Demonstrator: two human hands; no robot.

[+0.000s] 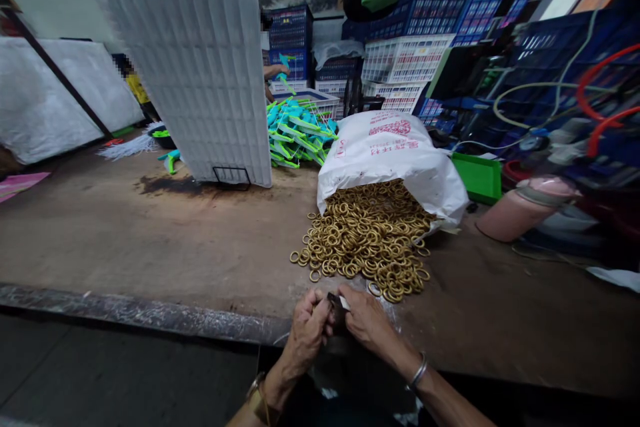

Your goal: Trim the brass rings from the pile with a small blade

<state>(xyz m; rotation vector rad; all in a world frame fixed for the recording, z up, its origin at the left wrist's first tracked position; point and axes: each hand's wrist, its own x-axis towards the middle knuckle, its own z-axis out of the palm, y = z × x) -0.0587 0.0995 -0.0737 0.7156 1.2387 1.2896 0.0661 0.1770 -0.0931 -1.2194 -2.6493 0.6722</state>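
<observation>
Both my hands meet at the near edge of the brown worktable (150, 240). My left hand (309, 328) is closed in a pinch, and my right hand (367, 320) is closed too. Between them they hold a small dark piece with a white end (339, 302); I cannot make out what it is. Just beyond my fingers lies a heap of brass-coloured rings (370, 240), spilling from the mouth of a white sack (395, 154) lying on its side. A gold watch sits on my left wrist and a metal bangle on my right.
A white gridded panel (200, 80) stands upright on the table at the back. Behind it lies a pile of turquoise and green plastic parts (297, 130), where another person's hand reaches in. Blue and white crates (415, 34), hoses and a green tray (479, 177) crowd the right.
</observation>
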